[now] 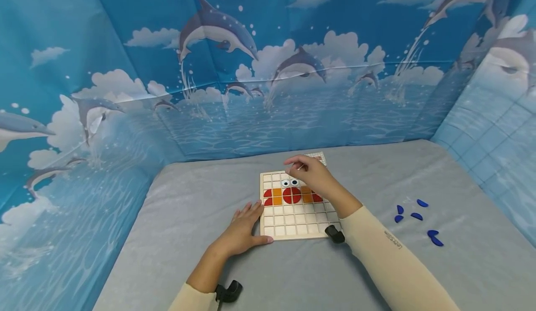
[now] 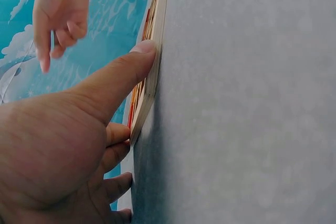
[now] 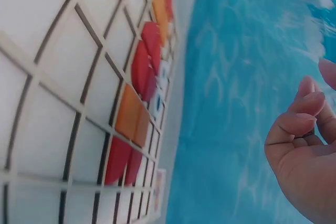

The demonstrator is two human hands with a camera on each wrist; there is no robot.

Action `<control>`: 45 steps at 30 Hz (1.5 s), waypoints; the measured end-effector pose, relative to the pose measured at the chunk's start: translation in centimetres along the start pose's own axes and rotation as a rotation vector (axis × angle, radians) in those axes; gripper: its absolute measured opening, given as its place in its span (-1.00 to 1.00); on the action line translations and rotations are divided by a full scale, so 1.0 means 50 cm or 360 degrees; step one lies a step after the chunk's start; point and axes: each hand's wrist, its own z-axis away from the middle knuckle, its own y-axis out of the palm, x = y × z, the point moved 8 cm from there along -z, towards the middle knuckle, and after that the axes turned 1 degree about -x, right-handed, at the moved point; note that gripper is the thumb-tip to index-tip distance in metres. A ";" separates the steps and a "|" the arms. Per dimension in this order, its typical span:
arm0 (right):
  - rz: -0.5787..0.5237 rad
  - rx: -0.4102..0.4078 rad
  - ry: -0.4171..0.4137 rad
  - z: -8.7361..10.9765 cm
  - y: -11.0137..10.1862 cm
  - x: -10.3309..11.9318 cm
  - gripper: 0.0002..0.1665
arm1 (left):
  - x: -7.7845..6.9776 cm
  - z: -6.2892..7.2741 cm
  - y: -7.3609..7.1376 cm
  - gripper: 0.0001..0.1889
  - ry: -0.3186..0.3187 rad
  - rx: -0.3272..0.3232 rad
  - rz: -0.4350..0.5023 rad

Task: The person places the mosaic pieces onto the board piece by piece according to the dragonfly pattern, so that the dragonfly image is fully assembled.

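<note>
A square wooden grid board (image 1: 295,220) lies on the grey cloth. Red quarter-round pieces form a circle (image 1: 291,195) on it, with orange squares (image 1: 277,196) and more red pieces (image 1: 268,195) at both sides. Two eye pieces (image 1: 295,182) sit above the circle. My left hand (image 1: 240,232) rests at the board's left side, its thumb (image 2: 144,48) against the front edge and fingertips at the left edge. My right hand (image 1: 311,171) hovers over the board's far right part, fingers loosely bent, nothing visible between them. It partly hides the far squares.
Several dark blue curved pieces (image 1: 416,216) lie scattered on the cloth right of the board. A small printed card (image 1: 321,156) lies behind the board, partly covered by the right hand. A dolphin-patterned curtain (image 1: 293,115) encloses the back and sides.
</note>
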 end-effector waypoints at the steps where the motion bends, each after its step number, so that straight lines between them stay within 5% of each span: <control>1: -0.0019 -0.0024 -0.0003 0.008 -0.011 0.000 -0.60 | 0.000 -0.001 0.000 0.05 -0.0002 -0.0001 -0.0003; 11: -0.0106 -0.0224 0.0149 0.095 -0.110 -0.034 -0.57 | -0.002 -0.004 0.001 0.05 0.0016 -0.0009 0.0011; 21: 0.0042 -0.0331 0.0393 0.211 -0.198 -0.104 -0.41 | 0.000 -0.001 0.002 0.05 0.0046 -0.0013 -0.0008; 34: -0.0022 -0.0465 0.0351 0.345 -0.281 -0.172 -0.50 | 0.001 -0.001 -0.001 0.05 0.0026 -0.0024 0.0001; 45: 0.0109 -0.0485 0.0543 0.433 -0.331 -0.240 -0.56 | 0.003 0.000 0.000 0.06 0.0006 -0.0014 0.0002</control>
